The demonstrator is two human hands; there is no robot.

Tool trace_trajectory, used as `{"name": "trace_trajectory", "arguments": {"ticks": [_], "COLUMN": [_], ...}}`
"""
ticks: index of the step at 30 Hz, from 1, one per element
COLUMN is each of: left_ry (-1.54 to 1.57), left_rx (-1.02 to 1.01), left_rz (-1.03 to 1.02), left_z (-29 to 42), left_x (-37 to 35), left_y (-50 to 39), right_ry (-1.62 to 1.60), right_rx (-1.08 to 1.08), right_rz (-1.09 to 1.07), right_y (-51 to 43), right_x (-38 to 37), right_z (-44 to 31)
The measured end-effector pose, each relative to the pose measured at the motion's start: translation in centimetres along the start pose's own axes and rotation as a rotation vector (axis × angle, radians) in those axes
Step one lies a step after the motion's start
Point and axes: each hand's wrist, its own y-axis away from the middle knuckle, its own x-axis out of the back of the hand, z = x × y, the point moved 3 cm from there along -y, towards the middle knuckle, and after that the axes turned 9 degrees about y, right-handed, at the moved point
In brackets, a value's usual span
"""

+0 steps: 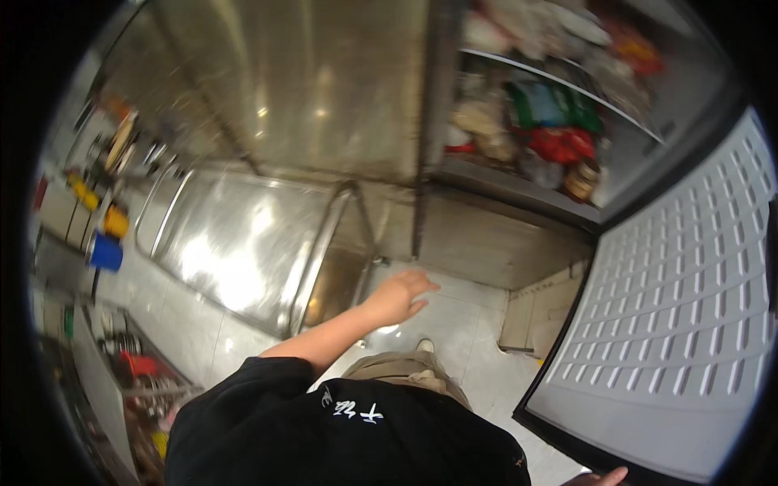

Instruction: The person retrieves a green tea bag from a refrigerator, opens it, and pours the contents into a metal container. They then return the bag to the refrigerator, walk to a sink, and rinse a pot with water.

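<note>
My left hand (401, 297) hangs over the tiled floor in front of me, its fingers loosely apart and nothing in them. At the lower right my right hand (608, 477) is only partly in view, gripping the bottom-right edge of a swung-out refrigerator door (626, 419). The door's white inner panel has rows of raised slots and a dark gasket. Beyond it stands the refrigerator cabinet (510, 228), with a wire shelf (565, 82) inside. On its lower level are a green package (547, 106), a red bag (562, 144) and a brown jar (581, 180). Bagged goods (541, 27), blurred, fill the upper shelf.
A stainless steel cart (243, 231) with a tubular handle stands left of my hand. Behind it rises a steel cabinet side (328, 91). A blue container (106, 251) and a yellow one (115, 221) are at far left. Lower left, a shelf unit (103, 370) holds dishes.
</note>
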Motion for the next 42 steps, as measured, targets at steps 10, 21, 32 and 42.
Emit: {"name": "trace_trajectory", "arguments": {"ticks": [10, 21, 32, 42], "left_ry": [-0.043, 0.026, -0.811, -0.526], "left_rx": [0.634, 1.082, 0.868, 1.140], "left_rz": [0.527, 1.059, 1.517, 1.544], "left_z": [16.3, 26.3, 22.7, 8.8], "left_x": [5.7, 7.9, 43.1, 52.7], "left_y": [48.4, 76.3, 90.6, 105.0], "right_ry": [-0.408, -1.326, -1.271, -1.688], "right_rx": [0.058, 1.061, 0.940, 1.222], "right_rz": [-0.593, -1.501, -1.408, -1.461], "right_y": [-1.0, 15.6, 23.3, 38.1], "right_x": [-1.7, 7.9, -7.3, -10.3], "right_z": [-22.3, -57.1, -82.4, -118.4]}}
